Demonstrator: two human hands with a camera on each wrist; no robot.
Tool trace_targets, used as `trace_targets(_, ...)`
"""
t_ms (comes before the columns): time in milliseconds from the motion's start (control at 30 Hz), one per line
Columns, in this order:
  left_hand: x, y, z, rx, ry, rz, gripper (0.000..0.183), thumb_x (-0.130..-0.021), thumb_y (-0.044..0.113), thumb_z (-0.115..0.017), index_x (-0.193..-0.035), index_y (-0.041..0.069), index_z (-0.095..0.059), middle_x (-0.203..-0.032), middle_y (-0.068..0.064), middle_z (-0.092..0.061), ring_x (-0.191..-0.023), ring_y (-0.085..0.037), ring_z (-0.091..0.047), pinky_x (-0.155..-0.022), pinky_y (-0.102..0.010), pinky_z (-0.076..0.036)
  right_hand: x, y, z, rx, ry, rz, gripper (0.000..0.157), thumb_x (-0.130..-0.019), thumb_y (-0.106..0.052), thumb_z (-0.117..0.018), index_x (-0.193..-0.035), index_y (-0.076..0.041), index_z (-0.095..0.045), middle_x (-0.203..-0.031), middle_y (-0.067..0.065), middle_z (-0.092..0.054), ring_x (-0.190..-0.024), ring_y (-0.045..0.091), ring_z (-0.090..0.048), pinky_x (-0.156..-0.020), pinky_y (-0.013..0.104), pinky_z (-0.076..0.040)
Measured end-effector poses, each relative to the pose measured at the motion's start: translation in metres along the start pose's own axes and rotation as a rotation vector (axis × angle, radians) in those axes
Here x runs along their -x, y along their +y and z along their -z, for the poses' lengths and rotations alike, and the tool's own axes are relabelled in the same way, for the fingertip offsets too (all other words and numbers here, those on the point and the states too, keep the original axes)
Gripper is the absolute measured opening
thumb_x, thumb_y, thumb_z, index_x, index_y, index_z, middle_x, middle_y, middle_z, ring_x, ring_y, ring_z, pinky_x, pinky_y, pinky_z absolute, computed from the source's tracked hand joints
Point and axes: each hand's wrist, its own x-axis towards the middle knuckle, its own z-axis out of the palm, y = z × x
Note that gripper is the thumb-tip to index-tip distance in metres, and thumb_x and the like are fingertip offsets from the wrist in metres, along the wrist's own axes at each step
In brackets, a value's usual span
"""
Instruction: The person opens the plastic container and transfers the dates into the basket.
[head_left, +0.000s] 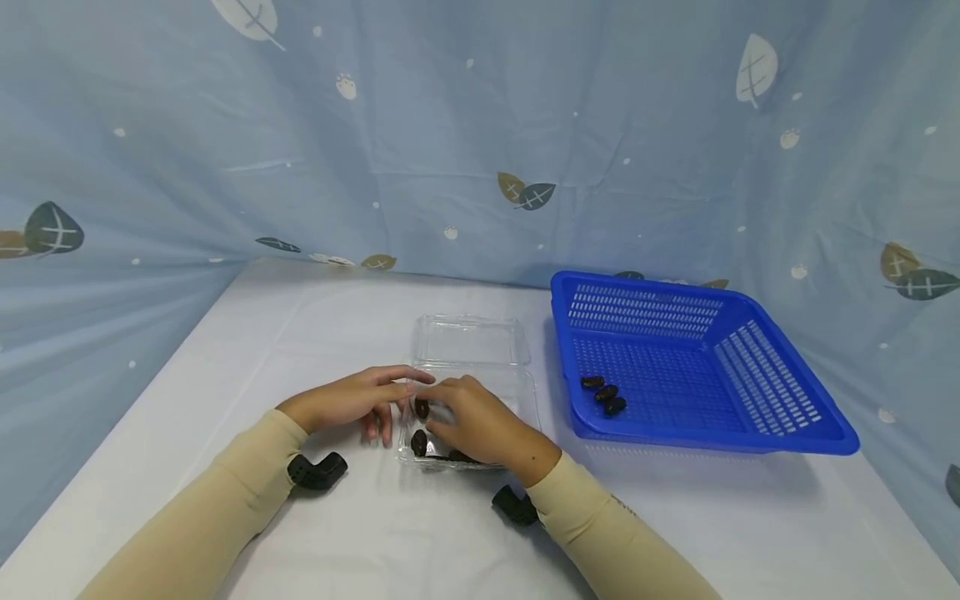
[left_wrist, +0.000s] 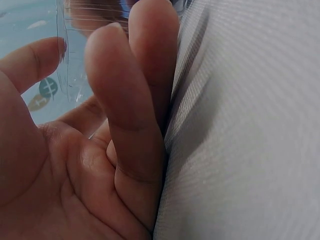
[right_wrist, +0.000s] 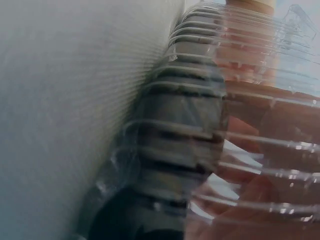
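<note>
A clear plastic clamshell box [head_left: 532, 400] lies on the table with its lid [head_left: 472, 342] folded back. My right hand [head_left: 483, 417] reaches into the base, a dark brown date [head_left: 422, 408] between its thumb and index fingertip. Another date [head_left: 418, 443] lies nearer the front left corner, and more dark shapes show under the hand along the front wall. In the right wrist view, the ribbed wall [right_wrist: 195, 130] blurs the fingers behind it. My left hand [head_left: 360, 400] rests at the box's left side, fingers loosely spread, little-finger side on the cloth.
A blue plastic basket [head_left: 705, 442] stands to the right of the box, with three dates [head_left: 606, 393] at its left inside. White cloth [head_left: 300, 542] covers the table. A patterned blue curtain [head_left: 450, 125] hangs behind and at the sides.
</note>
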Motion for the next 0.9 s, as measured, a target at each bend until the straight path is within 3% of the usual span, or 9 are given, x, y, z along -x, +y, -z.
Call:
trace_targets(400,0.001,0.004,0.001,-0.017,0.001,0.003,0.049,-0.106,0.045,-0.044,-0.151,0.024,-0.042,-0.109,-0.016,-0.06,-0.065,-0.024,-0.069,-0.054,-0.031,-0.054,0.001,-0.003,-0.002,0.047,0.057,-0.006,0.024,-0.088,-0.027,-0.079,-0.11,-0.018,-0.074,-0.106,-0.002,-0.07,-0.101,0.015,-0.06,-0.087,0.028,-0.052)
trace_targets(600,0.0,0.0,0.0,-0.01,0.001,0.004,0.05,-0.106,0.045,-0.045,-0.151,0.024,-0.042,-0.108,-0.017,-0.06,-0.062,-0.024,-0.068,-0.053,-0.031,-0.054,0.0,-0.003,-0.002,0.028,0.06,0.021,0.017,-0.091,-0.015,-0.072,-0.108,-0.015,-0.077,-0.095,-0.006,-0.074,-0.093,0.012,-0.065,-0.086,0.027,-0.052)
trace_targets(767,0.0,-0.001,0.0,-0.017,0.001,0.007,0.048,-0.105,0.046,-0.046,-0.149,0.026,-0.044,-0.111,-0.018,-0.057,-0.063,-0.025,-0.069,-0.054,-0.031,-0.054,0.012,-0.009,0.014,0.008,0.08,0.002,0.019,-0.092,-0.012,-0.069,-0.109,-0.015,-0.077,-0.098,-0.005,-0.075,-0.092,0.012,-0.066,-0.083,0.026,-0.054)
trace_targets(900,-0.001,-0.001,0.0,-0.017,0.006,0.004,0.047,-0.106,0.044,-0.046,-0.149,0.025,-0.045,-0.11,-0.018,-0.056,-0.063,-0.026,-0.069,-0.054,-0.032,-0.055,0.033,-0.012,0.038,-0.015,0.197,0.05,0.02,-0.093,-0.011,-0.07,-0.112,-0.015,-0.077,-0.101,-0.004,-0.075,-0.093,0.016,-0.066,-0.08,0.028,-0.054)
